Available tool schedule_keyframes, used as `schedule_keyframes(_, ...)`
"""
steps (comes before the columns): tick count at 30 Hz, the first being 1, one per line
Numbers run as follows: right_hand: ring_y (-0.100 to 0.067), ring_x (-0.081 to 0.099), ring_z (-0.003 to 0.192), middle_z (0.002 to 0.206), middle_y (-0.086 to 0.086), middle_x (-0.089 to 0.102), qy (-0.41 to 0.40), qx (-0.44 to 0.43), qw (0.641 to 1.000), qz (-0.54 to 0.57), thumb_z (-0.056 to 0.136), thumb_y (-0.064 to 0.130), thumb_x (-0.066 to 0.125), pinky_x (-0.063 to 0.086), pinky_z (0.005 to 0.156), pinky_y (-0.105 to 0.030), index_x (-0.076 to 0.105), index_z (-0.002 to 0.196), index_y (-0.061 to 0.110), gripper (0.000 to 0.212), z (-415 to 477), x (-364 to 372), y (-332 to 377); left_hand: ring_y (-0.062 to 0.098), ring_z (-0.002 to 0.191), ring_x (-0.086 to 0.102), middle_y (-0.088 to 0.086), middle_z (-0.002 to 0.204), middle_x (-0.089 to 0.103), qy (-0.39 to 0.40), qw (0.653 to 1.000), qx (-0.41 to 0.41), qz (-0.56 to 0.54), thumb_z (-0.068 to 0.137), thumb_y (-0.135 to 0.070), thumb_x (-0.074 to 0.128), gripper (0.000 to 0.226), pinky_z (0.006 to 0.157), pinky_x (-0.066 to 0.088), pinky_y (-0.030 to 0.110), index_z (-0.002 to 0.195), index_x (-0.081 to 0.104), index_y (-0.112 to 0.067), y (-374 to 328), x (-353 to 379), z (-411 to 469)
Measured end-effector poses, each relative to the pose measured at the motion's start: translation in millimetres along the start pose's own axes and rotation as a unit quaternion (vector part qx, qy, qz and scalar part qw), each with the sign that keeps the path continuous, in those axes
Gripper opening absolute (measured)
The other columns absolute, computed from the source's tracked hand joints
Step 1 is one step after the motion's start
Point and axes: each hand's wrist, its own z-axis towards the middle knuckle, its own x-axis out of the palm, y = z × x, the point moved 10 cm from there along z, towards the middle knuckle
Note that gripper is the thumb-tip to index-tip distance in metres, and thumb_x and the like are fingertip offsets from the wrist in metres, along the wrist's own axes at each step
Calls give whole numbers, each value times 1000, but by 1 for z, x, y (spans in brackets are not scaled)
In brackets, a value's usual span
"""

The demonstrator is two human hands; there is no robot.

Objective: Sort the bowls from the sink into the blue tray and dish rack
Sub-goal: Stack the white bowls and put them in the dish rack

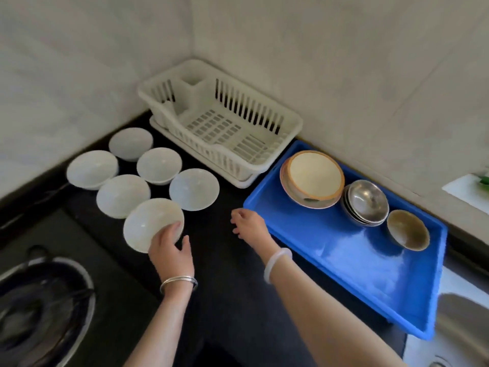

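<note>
My left hand [169, 247] grips the near rim of a white bowl [148, 221], tilted on the black counter. Several more white bowls [194, 188] stand beside it in a cluster to the left of the white dish rack [238, 160], which holds nothing. My right hand [248, 223] hovers with loosely curled fingers, holding nothing, at the near left corner of the blue tray [357, 263]. In the tray lie a cream bowl with an orange rim [313, 176], a stack of steel bowls [366, 201] and a brown bowl [407, 229].
A gas hob with a dark pan [39, 308] fills the lower left. The steel sink [460, 321] lies at the lower right, past the tray. Tiled walls meet in a corner behind the rack. A white board [465, 188] sits at the far right.
</note>
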Motion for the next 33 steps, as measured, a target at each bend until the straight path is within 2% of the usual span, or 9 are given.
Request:
schedule_keyframes(2, -24, 62, 103, 122, -9, 61, 20, 10, 999, -23, 94, 35, 45, 51, 94, -42, 51, 131, 15, 42, 17, 23, 12, 37, 126, 43, 17, 131, 51, -38, 998, -33, 39, 78, 2, 65, 40, 104, 31, 47, 117, 62, -9, 20, -20, 9)
schedule_keyframes(4, -26, 62, 105, 127, -9, 58, 21, 17, 999, -34, 94, 36, 46, 51, 95, -43, 43, 139, 16, 49, 32, 36, 22, 38, 131, 35, 15, 140, 43, -56, 995, -76, 43, 77, 1, 65, 46, 104, 30, 50, 120, 60, -15, 40, -31, 15)
schedule_keyframes(8, -24, 65, 88, 104, -8, 61, 24, 40, 999, 24, 94, 26, 47, 58, 76, -37, 49, 130, 16, 38, 48, 53, 33, 30, 136, 31, 15, 144, 36, -49, 989, -127, -52, 79, 5, 61, 60, 110, 30, 45, 133, 46, -16, 73, -35, 26)
schedule_keyframes(11, -31, 62, 104, 120, -13, 57, 9, 66, 992, 109, 92, 15, 50, 56, 57, -27, 48, 130, 14, 38, 52, 61, 34, 29, 126, 49, 8, 146, 37, -53, 963, -203, -167, 83, 2, 58, 68, 101, 42, 42, 141, 33, -22, 97, -32, 27)
schedule_keyframes(14, -32, 60, 106, 124, -13, 53, -20, 77, 978, 193, 90, 1, 49, 55, 47, -22, 51, 128, 8, 39, 49, 61, 35, 26, 127, 48, 4, 143, 44, -34, 934, -274, -227, 86, -4, 54, 64, 105, 41, 45, 142, 32, -27, 117, -23, 24)
schedule_keyframes(19, -17, 63, 80, 120, -13, 59, -52, 43, 976, 207, 87, -4, 48, 58, 55, -24, 57, 122, 2, 36, 37, 39, 46, 28, 127, 46, 9, 140, 47, -3, 893, -302, -335, 88, -2, 50, 53, 97, 47, 42, 137, 40, -20, 129, -15, 30)
schedule_keyframes(23, -18, 66, 85, 107, -6, 63, -50, -3, 980, 193, 87, -3, 51, 57, 54, -23, 63, 113, 8, 31, 17, 22, 73, 30, 124, 50, 12, 134, 52, 18, 869, -318, -378, 89, -4, 49, 47, 94, 47, 41, 134, 43, -17, 136, -13, 34)
schedule_keyframes(27, -20, 71, 76, 91, -10, 70, -12, -19, 991, 131, 85, -1, 56, 56, 52, -21, 66, 78, 15, 20, -7, 35, 98, 27, 111, 56, 7, 115, 59, 48, 857, -321, -401, 90, -7, 51, 40, 92, 46, 39, 129, 48, -13, 137, -14, 39)
schedule_keyframes(33, -14, 73, 64, 77, -5, 72, 17, 12, 999, 24, 83, 5, 63, 61, 64, -29, 68, 75, 9, 10, -15, 75, 96, 30, 115, 54, 5, 118, 55, 59, 850, -323, -412, 94, -21, 48, 39, 96, 43, 42, 133, 47, -12, 135, -20, 45)
